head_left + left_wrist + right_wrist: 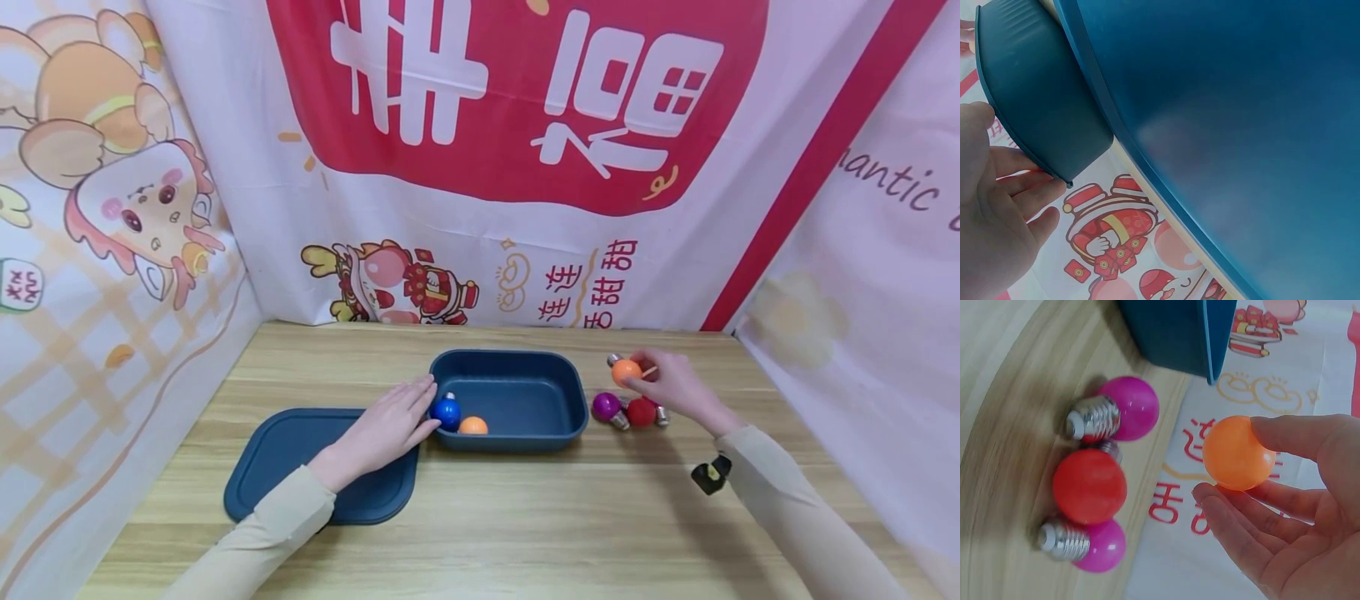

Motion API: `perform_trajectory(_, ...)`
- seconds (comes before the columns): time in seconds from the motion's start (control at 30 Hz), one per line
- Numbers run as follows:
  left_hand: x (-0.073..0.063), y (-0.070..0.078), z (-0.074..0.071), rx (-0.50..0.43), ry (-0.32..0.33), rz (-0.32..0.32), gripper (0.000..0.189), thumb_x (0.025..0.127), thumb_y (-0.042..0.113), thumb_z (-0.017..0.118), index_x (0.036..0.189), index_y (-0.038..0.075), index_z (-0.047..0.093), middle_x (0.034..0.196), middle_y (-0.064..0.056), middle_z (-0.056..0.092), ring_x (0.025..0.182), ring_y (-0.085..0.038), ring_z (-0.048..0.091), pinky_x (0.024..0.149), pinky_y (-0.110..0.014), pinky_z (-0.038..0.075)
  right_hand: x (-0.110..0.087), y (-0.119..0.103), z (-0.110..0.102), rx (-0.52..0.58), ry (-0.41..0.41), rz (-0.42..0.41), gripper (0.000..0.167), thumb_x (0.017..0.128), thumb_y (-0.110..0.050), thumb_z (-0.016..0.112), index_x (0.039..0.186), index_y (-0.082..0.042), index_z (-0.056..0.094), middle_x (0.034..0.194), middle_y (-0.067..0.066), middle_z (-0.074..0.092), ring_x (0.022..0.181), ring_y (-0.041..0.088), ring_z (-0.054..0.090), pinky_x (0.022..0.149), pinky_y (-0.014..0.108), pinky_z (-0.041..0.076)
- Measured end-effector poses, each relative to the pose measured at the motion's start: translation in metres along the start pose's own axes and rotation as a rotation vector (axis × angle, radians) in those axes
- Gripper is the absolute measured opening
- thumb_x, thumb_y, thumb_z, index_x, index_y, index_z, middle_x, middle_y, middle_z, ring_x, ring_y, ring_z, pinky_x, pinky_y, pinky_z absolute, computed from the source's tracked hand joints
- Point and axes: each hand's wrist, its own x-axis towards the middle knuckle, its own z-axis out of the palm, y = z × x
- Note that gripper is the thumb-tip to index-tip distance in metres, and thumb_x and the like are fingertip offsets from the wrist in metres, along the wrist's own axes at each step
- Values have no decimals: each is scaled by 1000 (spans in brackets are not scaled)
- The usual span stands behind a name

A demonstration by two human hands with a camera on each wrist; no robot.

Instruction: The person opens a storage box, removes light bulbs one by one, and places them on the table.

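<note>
In the head view my right hand (671, 385) pinches an orange light bulb (626, 372) between thumb and fingers, raised above several other bulbs. The right wrist view shows the orange globe (1239, 453) held at the fingertips. Beneath it lie a red bulb (1090, 486) and purple bulbs (1132, 407) with silver screw bases. My left hand (390, 425) rests with extended fingers against the left rim of a dark blue rectangular box (525, 404). Inside, at the left end, are a blue bulb (446, 413) and an orange bulb (473, 426), partly hidden by the near wall.
A dark blue lid (292, 442) lies flat on the wooden table (525, 525), left of the box and partly under my left forearm. Printed cloth walls (262, 217) enclose the table at the back and both sides. A small black object (711, 474) sits by my right cuff.
</note>
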Motion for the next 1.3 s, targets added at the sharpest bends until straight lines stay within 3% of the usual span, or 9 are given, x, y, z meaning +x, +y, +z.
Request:
perform_trajectory(0.57, -1, 1, 0, -7, -13, -9, 65, 102, 46, 50, 149, 2, 43, 157, -16, 40, 145, -31, 41, 118, -51, 37, -15, 53, -9, -33, 69, 32, 38, 91, -22, 71, 112, 9, 64, 106, 28, 69, 92, 37, 70, 74, 43, 61)
perform_trajectory(1.1, 0, -2, 2, 14, -7, 1, 65, 102, 47, 49, 149, 2, 43, 157, -15, 40, 145, -30, 42, 118, -49, 38, -28, 72, -12, -71, 78, 94, 46, 92, -28, 70, 115, 11, 61, 107, 31, 68, 94, 40, 68, 76, 48, 59)
perform_trajectory(1.3, 0, -2, 2, 16, 1, 9, 65, 102, 47, 49, 149, 2, 43, 157, -15, 41, 145, -30, 42, 118, -50, 37, -33, 80, -13, -81, 85, 92, 44, 93, -27, 69, 114, 11, 61, 106, 31, 68, 91, 40, 68, 73, 44, 59)
